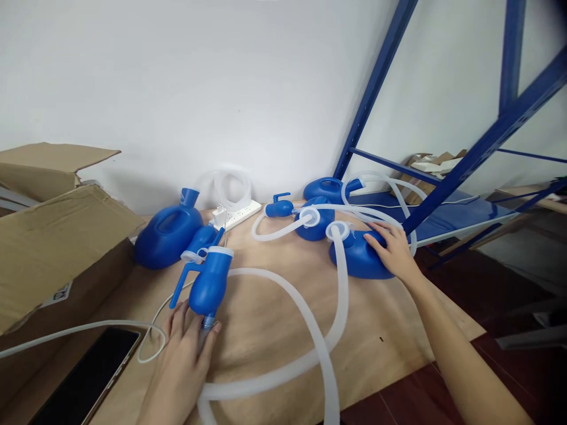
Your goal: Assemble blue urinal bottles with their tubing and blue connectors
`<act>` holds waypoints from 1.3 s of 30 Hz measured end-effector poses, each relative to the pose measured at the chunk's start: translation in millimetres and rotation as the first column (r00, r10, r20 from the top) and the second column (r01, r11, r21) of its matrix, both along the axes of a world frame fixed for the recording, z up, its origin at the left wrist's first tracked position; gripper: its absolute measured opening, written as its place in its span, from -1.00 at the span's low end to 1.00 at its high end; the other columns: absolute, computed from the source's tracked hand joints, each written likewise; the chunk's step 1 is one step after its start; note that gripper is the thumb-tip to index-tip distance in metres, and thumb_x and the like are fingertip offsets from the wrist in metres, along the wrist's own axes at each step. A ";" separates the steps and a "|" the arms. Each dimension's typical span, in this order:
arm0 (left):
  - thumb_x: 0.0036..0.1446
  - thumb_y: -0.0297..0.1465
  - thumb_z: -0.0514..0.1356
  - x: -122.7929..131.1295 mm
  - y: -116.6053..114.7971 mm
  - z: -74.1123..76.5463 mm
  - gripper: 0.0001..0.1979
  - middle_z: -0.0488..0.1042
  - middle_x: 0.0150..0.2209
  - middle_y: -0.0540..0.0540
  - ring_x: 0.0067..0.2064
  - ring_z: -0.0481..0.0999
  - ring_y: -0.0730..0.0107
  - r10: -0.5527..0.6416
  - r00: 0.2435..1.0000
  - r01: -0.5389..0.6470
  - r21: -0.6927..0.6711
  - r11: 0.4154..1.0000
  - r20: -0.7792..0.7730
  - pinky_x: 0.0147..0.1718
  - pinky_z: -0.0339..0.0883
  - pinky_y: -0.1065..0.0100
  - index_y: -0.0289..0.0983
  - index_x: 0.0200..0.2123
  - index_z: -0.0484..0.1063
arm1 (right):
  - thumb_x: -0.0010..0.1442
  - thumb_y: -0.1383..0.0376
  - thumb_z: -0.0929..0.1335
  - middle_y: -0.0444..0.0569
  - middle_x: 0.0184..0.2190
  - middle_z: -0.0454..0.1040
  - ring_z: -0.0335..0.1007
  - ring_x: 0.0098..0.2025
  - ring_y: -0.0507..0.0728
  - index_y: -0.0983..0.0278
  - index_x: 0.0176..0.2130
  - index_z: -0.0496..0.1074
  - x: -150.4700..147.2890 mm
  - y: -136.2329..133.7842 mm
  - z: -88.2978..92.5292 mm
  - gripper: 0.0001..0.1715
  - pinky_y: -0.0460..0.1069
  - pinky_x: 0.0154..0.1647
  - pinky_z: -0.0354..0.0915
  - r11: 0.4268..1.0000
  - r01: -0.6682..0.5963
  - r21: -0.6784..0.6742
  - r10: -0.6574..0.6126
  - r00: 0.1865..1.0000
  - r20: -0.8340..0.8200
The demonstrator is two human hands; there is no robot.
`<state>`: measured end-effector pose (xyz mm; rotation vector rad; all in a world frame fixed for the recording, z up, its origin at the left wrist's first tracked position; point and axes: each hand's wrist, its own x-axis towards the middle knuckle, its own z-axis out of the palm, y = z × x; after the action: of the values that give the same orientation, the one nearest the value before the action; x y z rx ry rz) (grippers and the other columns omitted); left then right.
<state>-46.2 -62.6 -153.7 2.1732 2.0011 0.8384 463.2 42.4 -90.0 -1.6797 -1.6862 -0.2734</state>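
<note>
Blue plastic is standing between the fingers of the left hand [183, 348]: thumb and fingertips are pinching the narrow neck of a small cup [208, 289], whose wide, lidded end is pointing up over the near left of the table [274, 319]. The right hand [394, 251] is lying over a jug [365, 260] near the table's right side, fingers spread; whether it is gripping, I cannot tell.

Since only the neck is being held, the heavy-looking top could be tipping the cup over if that pinch loosens. A hose [341, 283] is running from the jug's cap and looping across the wood; a pull on it could be dragging the jug round, and a sharp bend could be kinking it. Loops are crossing in front, so a hand could be snagging them.

To the left, a thin cable [101, 323] is curling beside the wrist, near a phone [88, 378], and a cardboard box [66, 236] is crowding that side. Behind, more jugs and a power strip [239, 215] are sitting by the wall, while a blue shelf frame [381, 82] is limiting room at the right.
</note>
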 end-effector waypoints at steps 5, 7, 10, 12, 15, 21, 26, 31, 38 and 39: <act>0.38 -0.09 -0.09 6.2 4.9 -9.2 -0.47 0.44 0.17 -0.42 0.31 0.31 -0.38 0.041 0.997 -0.047 -0.096 0.994 -0.064 0.16 0.35 -0.27 -0.30 -0.02 0.53 | 0.39 -0.06 0.31 0.08 0.00 0.59 0.54 0.07 0.36 0.06 0.18 0.48 -86.6 -73.9 26.5 -0.51 0.30 0.12 0.45 0.987 -0.154 -0.046 0.133 0.944 -0.302; 0.37 -0.10 -0.10 9.3 7.2 -9.8 -0.48 0.42 0.18 -0.43 0.28 0.36 -0.36 0.054 0.996 -0.063 -0.125 0.990 -0.071 0.14 0.38 -0.26 -0.31 0.01 0.50 | 0.40 -0.09 0.28 0.11 0.19 0.51 0.53 0.15 0.37 -0.03 0.44 0.16 -122.9 -110.7 25.8 -0.28 0.28 0.05 0.51 0.886 -0.392 -0.247 0.247 0.851 -0.463; 0.37 -0.09 -0.09 16.1 7.5 -6.5 -0.51 0.39 0.22 -0.42 0.19 0.47 -0.34 0.075 0.996 -0.080 -0.116 0.990 -0.043 0.09 0.41 -0.27 -0.28 -0.03 0.49 | 0.11 -0.14 0.52 0.15 0.39 0.31 0.33 0.34 0.48 -0.04 0.53 -0.22 -155.8 -140.9 12.7 0.32 0.41 0.22 0.40 0.759 -0.511 -0.403 0.256 0.804 -0.537; 0.37 -0.08 -0.06 21.9 6.1 -1.2 -0.53 0.38 0.23 -0.39 0.15 0.51 -0.30 0.054 0.998 -0.052 -0.085 0.995 0.023 0.07 0.44 -0.25 -0.26 -0.04 0.48 | 0.11 -0.08 0.53 0.14 0.40 0.28 0.27 0.39 0.47 -0.03 0.52 -0.14 -158.4 -141.2 3.3 0.27 0.45 0.33 0.28 0.777 -0.473 -0.415 0.229 0.827 -0.514; 0.34 -0.06 0.04 34.2 5.0 10.6 -0.60 0.38 0.20 -0.31 0.17 0.50 -0.18 0.005 0.986 -0.004 -0.011 1.000 0.169 0.06 0.49 -0.15 -0.20 -0.04 0.47 | 0.27 0.07 0.42 0.12 0.38 0.32 0.28 0.40 0.38 -0.01 0.50 -0.05 -140.9 -127.9 -4.0 -0.01 0.40 0.37 0.26 0.816 -0.433 -0.382 0.223 0.846 -0.484; 0.25 -0.08 0.19 73.5 21.0 30.1 -0.69 0.36 0.10 -0.26 0.22 0.44 -0.08 -0.082 0.915 0.039 0.116 0.993 0.394 0.11 0.48 -0.03 -0.19 -0.16 0.48 | 0.31 0.23 0.35 0.15 0.24 0.44 0.44 0.28 0.32 -0.01 0.51 -0.06 -106.1 -103.4 -9.7 -0.08 0.22 0.06 0.56 0.852 -0.461 -0.248 0.291 0.810 -0.508; 0.19 -0.07 0.25 103.6 48.4 14.1 -0.65 0.33 0.14 -0.28 0.27 0.36 -0.10 -0.007 0.835 -0.027 0.054 0.998 0.550 0.19 0.38 -0.08 -0.20 -0.12 0.46 | 0.31 0.17 0.39 0.17 0.15 0.48 0.48 0.20 0.36 0.02 0.48 -0.01 -92.2 -65.4 -24.6 -0.11 0.18 -0.17 0.59 0.966 -0.234 0.111 0.259 0.851 -0.457; 0.27 -0.13 0.20 118.3 83.9 -6.5 -0.66 0.40 0.16 -0.32 0.25 0.41 -0.02 0.004 0.881 0.029 -0.063 0.998 0.473 0.23 0.34 0.02 -0.27 -0.09 0.50 | 0.29 0.13 0.41 0.14 0.11 0.47 0.46 0.17 0.35 0.12 0.36 0.26 -68.5 -16.7 -37.6 -0.29 0.33 0.18 0.42 0.977 -0.085 0.197 0.158 0.905 -0.396; 0.32 -0.22 0.18 123.5 131.7 3.6 -0.71 0.61 -0.11 -0.31 0.07 0.54 -0.06 -0.077 0.958 0.117 -0.132 0.984 0.276 0.08 0.37 0.08 -0.31 -0.16 0.59 | 0.30 0.09 0.35 0.18 0.04 0.45 0.44 0.10 0.34 0.25 0.34 0.29 -46.6 28.6 -47.1 -0.30 0.32 0.21 0.34 0.990 -0.003 0.141 0.043 0.958 -0.285; 0.32 -0.22 0.18 124.6 136.6 6.5 -0.71 0.62 -0.12 -0.31 0.04 0.54 -0.07 -0.093 0.965 0.129 -0.136 0.982 0.244 0.05 0.37 0.09 -0.32 -0.17 0.59 | 0.32 0.09 0.33 0.19 0.04 0.45 0.42 0.11 0.35 0.26 0.35 0.28 -45.5 33.5 -48.1 -0.30 0.32 0.21 0.33 0.994 0.005 0.113 0.025 0.965 -0.261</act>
<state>78.4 74.1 -147.1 1.9780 1.7524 0.8553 417.7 75.9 -138.2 -1.5494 -1.4555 -0.1318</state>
